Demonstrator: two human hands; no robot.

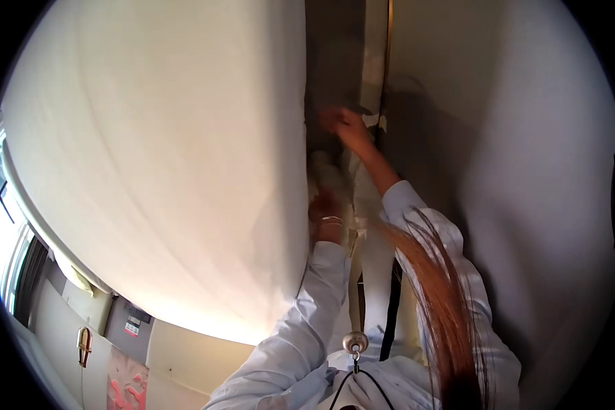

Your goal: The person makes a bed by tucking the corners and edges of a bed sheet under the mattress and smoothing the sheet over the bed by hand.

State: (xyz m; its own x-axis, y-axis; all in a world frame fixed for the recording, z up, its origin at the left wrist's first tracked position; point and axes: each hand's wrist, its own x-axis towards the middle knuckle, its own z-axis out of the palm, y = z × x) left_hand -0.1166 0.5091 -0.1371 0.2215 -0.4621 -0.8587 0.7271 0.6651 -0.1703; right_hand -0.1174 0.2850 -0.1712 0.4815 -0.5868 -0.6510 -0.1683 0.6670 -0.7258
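A broad surface covered with an off-white sheet (164, 150), like a bed or mattress, fills the left and middle. My left hand (326, 207), with thin bracelets at the wrist, is down in the dim gap beside the sheet's right edge. Motion blur and shadow hide its fingers. Farther along the gap is my right hand (348, 128), its fingers reaching left toward the sheeted edge and smeared by motion. Whether either hand grips anything cannot be made out. A pale, blurred shape (324, 167) lies between the two hands.
A pale wall (526, 137) rises close on the right, so the gap is narrow. Long hair (444, 294) hangs over my right arm. A round metal pendant (355, 342) dangles on a black cord at my front. A window (3, 198) shows at far left.
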